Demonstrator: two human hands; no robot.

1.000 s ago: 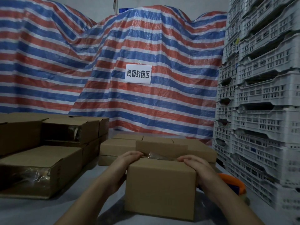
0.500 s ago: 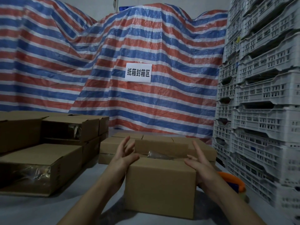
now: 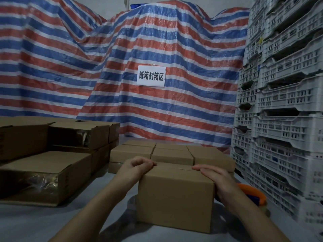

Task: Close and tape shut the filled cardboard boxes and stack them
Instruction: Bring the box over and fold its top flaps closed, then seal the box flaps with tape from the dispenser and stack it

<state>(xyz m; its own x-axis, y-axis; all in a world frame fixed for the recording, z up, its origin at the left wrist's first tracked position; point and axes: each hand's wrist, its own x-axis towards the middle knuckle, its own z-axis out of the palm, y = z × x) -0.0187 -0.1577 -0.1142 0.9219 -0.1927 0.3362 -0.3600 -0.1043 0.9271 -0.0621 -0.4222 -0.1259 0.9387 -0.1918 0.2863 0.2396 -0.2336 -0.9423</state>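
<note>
A plain brown corrugated cardboard box (image 3: 175, 198) sits on a grey, matte tabletop (image 3: 35, 222), front & centre, squarish w/ crisp edges and a smooth front face. Its top flaps are folded down; a thin seam line runs across the top between the two hands.

Left hand (image 3: 134, 167) rests at the box's top-left corner, fingers curled w/ the tips on the flap edge, thumb side toward the cam. Whether it pinches the flap or just presses it can't be told. Right hand (image 3: 212, 177) lies flat over the top-right corner, fingers straight & together, pressing the flap down; palm drapes over the box's right edge. So the box sits directly under and between both hands, forearms flanking its sides.

Just right of the box, partly hidden behind the right wrist, is a tape dispenser (image 3: 253, 193), glossy orange plastic w/ a dark blue part.

Behind the box, touching or nearly so, a tight group of closed small boxes (image 3: 172, 152) of the same matte cardboard. To the left, larger flat boxes (image 3: 49, 173) stacked in layers, some w/ shiny clear tape over their ends. Right side: a tall stack of white perforated plastic crates (image 3: 283, 119). Backdrop is a crinkly woven tarp (image 3: 87, 67) in red, white & blue stripes, w/ a white paper sign (image 3: 151, 76) stuck on it.
</note>
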